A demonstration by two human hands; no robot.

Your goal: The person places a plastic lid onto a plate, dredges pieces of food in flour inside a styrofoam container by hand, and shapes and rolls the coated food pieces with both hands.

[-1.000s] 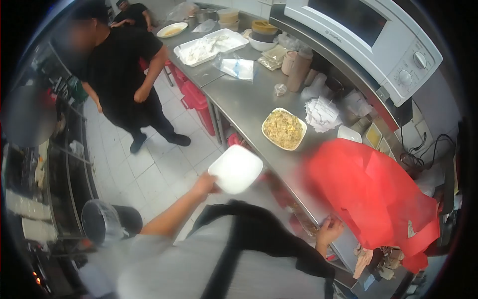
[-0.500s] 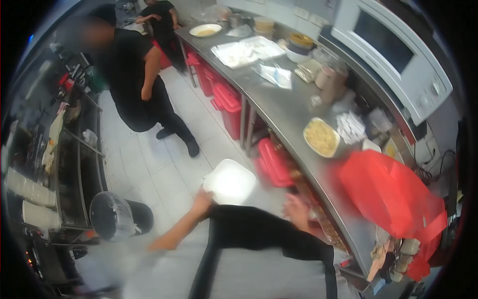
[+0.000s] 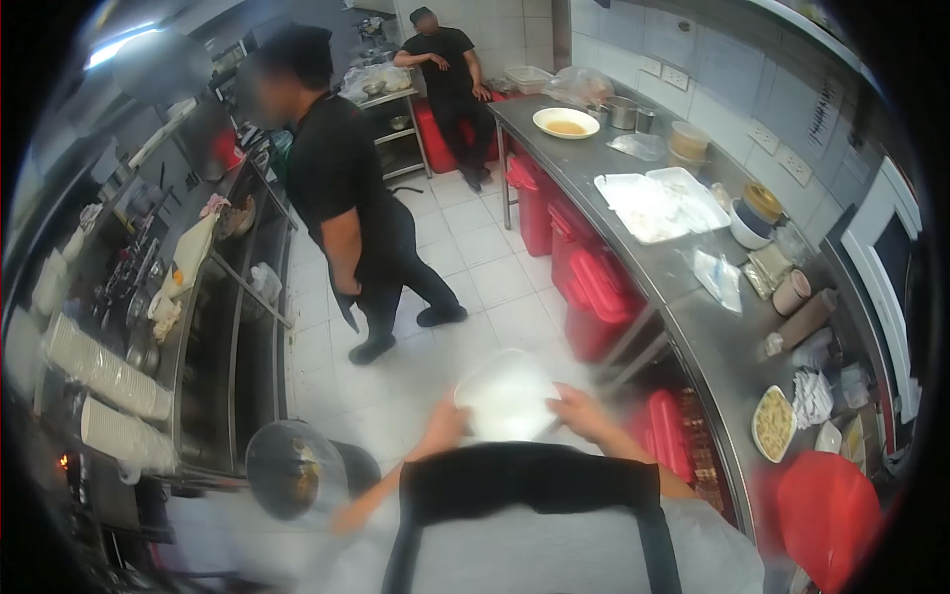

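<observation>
A white, square-looking dish [image 3: 508,396], blurred by motion, is held in front of my body over the floor. My left hand [image 3: 448,423] grips its left edge, and my right hand [image 3: 582,411] grips its right edge. Nothing distinct shows inside the dish. On the steel counter [image 3: 648,272] to the right, an oval bowl of pale yellow food [image 3: 774,424] sits beside a red bag [image 3: 827,510].
A person in black [image 3: 346,188] stands ahead on the left; another [image 3: 450,84] leans at the back. A lined bin [image 3: 287,470] stands at lower left. Red bins [image 3: 594,297] are under the counter. White trays [image 3: 663,203] lie on it. Shelves with stacked containers [image 3: 114,381] line the left.
My right hand, earlier apart from the dish, has taken hold of its right edge. The view has swung left and up. The nearer person has turned and stepped, now side-on.
</observation>
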